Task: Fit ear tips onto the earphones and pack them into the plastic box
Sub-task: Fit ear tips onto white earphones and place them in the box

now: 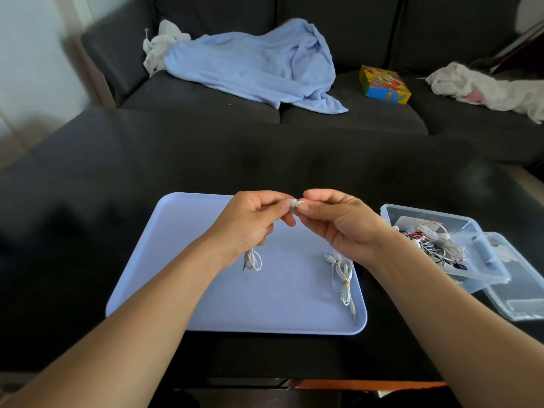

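Both hands meet above the far edge of a lilac tray. The left hand pinches a small white earbud between thumb and forefinger, its grip clamped on the piece; the right hand pinches the same white piece from the other side, its fingertips touching it (whether a separate ear tip sits there is too small to tell). A white cable hangs from under the left palm, its plug end reaching the tray.

On the tray's right side, just below the right wrist, lies a second pair of white earphones, coiled and tied with a yellow band, its plug pointing toward the near corner.

Right of the tray, on the dark worktop, stands an open clear plastic box holding a tangle of white, black and red cables. Its clear lid lies beside it, partly beneath the box.

Beyond the worktop, a dark sofa carries a crumpled blue towel, a colourful carton and white cloths.
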The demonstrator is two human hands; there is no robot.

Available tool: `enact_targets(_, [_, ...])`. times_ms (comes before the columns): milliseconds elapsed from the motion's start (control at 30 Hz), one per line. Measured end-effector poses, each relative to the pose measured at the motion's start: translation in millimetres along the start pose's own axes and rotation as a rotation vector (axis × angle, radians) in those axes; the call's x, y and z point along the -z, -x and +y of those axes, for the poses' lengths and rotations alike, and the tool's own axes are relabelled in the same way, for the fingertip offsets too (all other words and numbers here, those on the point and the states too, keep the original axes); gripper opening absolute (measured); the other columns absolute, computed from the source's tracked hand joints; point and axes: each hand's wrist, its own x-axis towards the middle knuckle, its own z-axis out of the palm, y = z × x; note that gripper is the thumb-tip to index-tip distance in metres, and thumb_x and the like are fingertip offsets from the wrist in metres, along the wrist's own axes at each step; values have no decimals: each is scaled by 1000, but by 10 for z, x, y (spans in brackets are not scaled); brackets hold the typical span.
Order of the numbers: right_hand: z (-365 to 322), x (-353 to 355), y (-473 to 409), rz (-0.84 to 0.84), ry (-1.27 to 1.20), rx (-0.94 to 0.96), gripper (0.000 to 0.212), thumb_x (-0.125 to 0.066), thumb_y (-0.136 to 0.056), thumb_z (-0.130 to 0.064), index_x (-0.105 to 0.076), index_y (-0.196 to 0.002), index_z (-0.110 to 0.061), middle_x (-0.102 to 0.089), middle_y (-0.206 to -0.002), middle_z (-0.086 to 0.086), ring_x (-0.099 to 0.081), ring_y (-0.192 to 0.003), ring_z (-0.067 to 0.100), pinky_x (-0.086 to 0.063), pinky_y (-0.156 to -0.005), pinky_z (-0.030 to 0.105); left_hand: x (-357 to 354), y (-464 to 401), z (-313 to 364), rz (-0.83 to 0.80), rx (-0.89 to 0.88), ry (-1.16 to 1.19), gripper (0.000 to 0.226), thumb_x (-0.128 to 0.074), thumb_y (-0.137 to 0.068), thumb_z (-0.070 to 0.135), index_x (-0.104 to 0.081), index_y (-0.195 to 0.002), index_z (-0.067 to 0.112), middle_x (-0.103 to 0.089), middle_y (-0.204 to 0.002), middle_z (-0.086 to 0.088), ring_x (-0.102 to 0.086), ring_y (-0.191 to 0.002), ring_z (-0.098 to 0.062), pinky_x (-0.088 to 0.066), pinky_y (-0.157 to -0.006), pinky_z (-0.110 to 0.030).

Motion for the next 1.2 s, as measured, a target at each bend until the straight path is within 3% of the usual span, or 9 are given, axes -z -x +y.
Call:
enact_targets(167, [20, 38, 17, 2, -84, -104, 30, -72, -63, 3, -71, -91, -7, -77, -87, 13, -76, -77, 21, -60, -62, 25, -3, 5, -14, -7, -18, -15, 19, -59, -99, 24, -75, -110, 23, -72, -79, 2, -36, -47, -5, -32, -43, -17])
enact_targets(333, [-28, 70, 4, -28, 451, 226, 24, -77, -76, -8, -76, -100, -9, -77, -91, 10, -74, -80, 20, -59, -71, 24, 27, -29, 10, 19, 131, 117, 16, -64, -96, 24, -77, -103, 19, -73, -83, -2, -35, -49, -7, -31, -44, -19])
enact_targets(433, [-22, 61, -6, -57, 603, 347, 19, -72, -86, -9, -76, -105, -9, -77, -90, 8, -74, -80, 21, -60, -73, 26, 48, -51, 27, 26, 226, 176, 17, -66, -94, 25, -77, -103, 16, -74, -84, -1, -35, -50, -7, -31, -45, -19])
enact_targets(700, [-19, 53, 0, -142, 452, 267, 32, -73, -77, -16, -75, -107, -4, -77, -98, 14, -75, -88, 27, -60, -79, 29, 105, -64, 16, -11, 261, 238, 15, -67, -94, 20, -78, -101, 14, -74, -85, -1, -33, -50, -6, -27, -45, -18])
enact_targets(967, [-21, 61, -12, -184, 522, 341, 29, -73, -80, -16, -74, -108, -10, -77, -99, 10, -74, -91, 25, -60, -78, 29, 80, -62, 23, -48, 307, 375, 16, -64, -95, 16, -77, -104, 15, -77, -104, -4, -30, -48, -5, -26, -43, -15])
enact_targets(1200, [-15, 17, -11, -235, 562, 313, 28, -67, -84, -22, -75, -110, -14, -76, -95, 6, -68, -78, 16, -57, -73, 25, 102, -63, 33, -27, 289, 336, 20, -68, -92, 19, -75, -110, 14, -77, -102, -4, -32, -48, -6, -28, -42, -16])
